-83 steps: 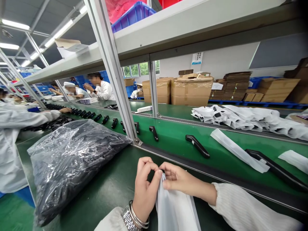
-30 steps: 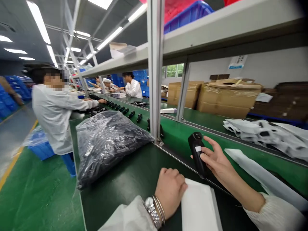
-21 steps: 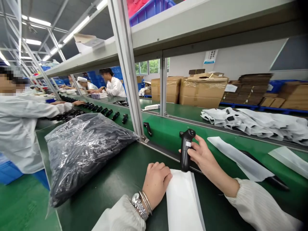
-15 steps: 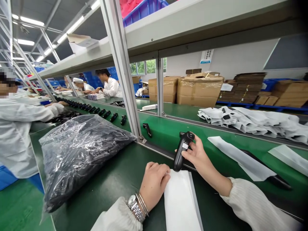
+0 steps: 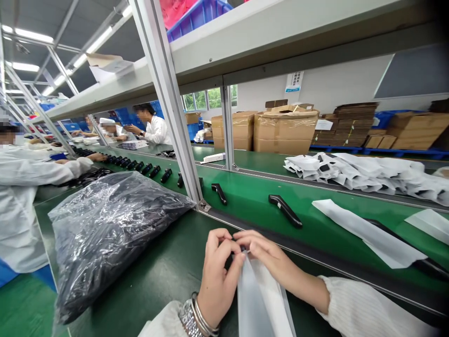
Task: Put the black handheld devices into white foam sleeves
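Observation:
My left hand (image 5: 220, 276) pinches the top edge of a white plastic sleeve (image 5: 261, 299) lying on the dark green bench. My right hand (image 5: 270, 257) is closed at the same end, its fingers curled over a black curved handheld device. Only a small dark bit of that device shows between the two hands; the fingers hide the rest. Just beyond, on the green conveyor belt, lie a black bent-head device (image 5: 285, 210) and another black device (image 5: 219, 193).
A large clear bag of black items (image 5: 119, 234) sits on the left. A metal post (image 5: 168, 103) rises ahead under the shelf (image 5: 280, 51). White sleeves (image 5: 365, 178) lie heaped beyond the belt; one loose sleeve (image 5: 368, 234) partly covers a black device. A co-worker's sleeve (image 5: 45, 168) is far left.
My right hand has brought the black device down and left to the sleeve's top end, beside my left hand. The sleeve's mouth is now lifted. Items on the belt have shifted rightward.

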Demonstrator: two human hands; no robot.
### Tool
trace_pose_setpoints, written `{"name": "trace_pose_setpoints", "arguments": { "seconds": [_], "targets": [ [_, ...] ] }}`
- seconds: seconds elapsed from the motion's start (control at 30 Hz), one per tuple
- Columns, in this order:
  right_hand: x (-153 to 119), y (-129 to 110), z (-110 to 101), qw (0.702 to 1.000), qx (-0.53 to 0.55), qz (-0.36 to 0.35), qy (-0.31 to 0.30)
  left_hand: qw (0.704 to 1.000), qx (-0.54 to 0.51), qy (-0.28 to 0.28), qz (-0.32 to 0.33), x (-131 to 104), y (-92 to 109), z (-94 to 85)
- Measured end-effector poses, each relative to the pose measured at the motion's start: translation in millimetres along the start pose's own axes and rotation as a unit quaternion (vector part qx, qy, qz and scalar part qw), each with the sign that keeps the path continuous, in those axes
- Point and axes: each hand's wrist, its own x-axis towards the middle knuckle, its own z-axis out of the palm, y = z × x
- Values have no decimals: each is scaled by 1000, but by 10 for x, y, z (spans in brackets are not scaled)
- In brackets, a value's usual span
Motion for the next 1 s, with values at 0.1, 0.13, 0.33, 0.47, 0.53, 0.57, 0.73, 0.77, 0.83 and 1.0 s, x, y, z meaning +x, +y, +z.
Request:
{"name": "trace_pose_setpoints", "arguments": {
  "seconds": [0.1, 0.13, 0.33, 0.47, 0.53, 0.57, 0.73, 0.77, 0.83, 1.0],
  "targets": [
    [-38, 13, 78, 992, 44, 64, -100, 998, -17, 50, -21, 34, -47, 5],
    [-32, 24, 79, 989, 52, 82, -112, 998, -23, 55, -32, 49, -70, 13],
    [179, 35, -323, 995, -26, 77, 62, 997, -43, 24, -62, 97, -188, 70],
    [426, 6, -807, 965, -138, 52, 218, 997, -29, -27, -62, 74, -200, 101],
    [602, -2, -1036, 950, -175, 45, 257, 997, -15, -49, -63, 57, -196, 112],
    [703, -1, -1139, 945, -186, 43, 266, 996, -10, -57, -63, 50, -194, 116],
    [1104, 88, -1398, 935, -221, 21, 276, 995, -5, -67, -70, 47, -212, 111],
    [1117, 127, -1373, 936, -224, 13, 272, 995, -5, -67, -70, 49, -218, 108],
    [1048, 216, -1237, 941, -224, -2, 256, 995, -4, -68, -70, 52, -229, 106],
    [528, 397, -672, 963, -211, -5, 167, 994, -1, -81, -69, 45, -237, 118]
  ]
}}
